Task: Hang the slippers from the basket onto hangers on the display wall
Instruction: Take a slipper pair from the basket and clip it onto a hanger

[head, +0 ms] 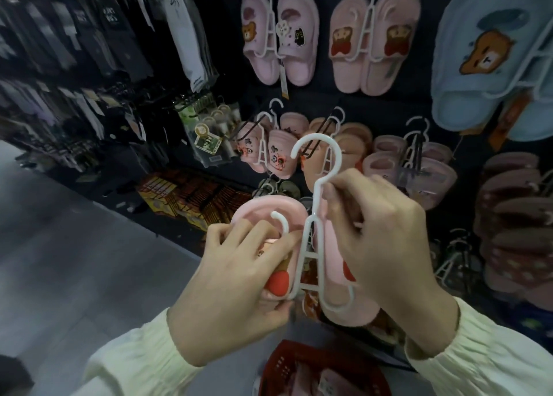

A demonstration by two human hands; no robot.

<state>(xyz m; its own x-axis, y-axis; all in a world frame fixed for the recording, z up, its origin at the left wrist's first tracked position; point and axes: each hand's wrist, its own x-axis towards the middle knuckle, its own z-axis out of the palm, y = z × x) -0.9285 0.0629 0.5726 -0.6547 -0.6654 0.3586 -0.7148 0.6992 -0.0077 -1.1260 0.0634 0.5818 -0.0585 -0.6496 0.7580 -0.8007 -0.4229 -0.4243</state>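
The left hand's (pixel 239 276) fingers (pixel 278 246) curl round the left slipper (pixel 263 213), pressing its strap toward the small side prong of the hanger (pixel 313 216). The right hand's (pixel 386 237) fingertips (pixel 353 183) pinch the hanger's neck just under the big hook, with the right slipper (pixel 353 314) behind that hand. All this is held in the air above the basket (pixel 281 362), short of the wall (pixel 353 102).

The likely risk is the left slipper: its strap does not look seated on the prong, so loosening the grip could drop it. A light pinch on the neck might also let the hanger twist.

A white pack high on the left bears a scrawl like "25", though this is uncertain. Other tags are too blurred to read.
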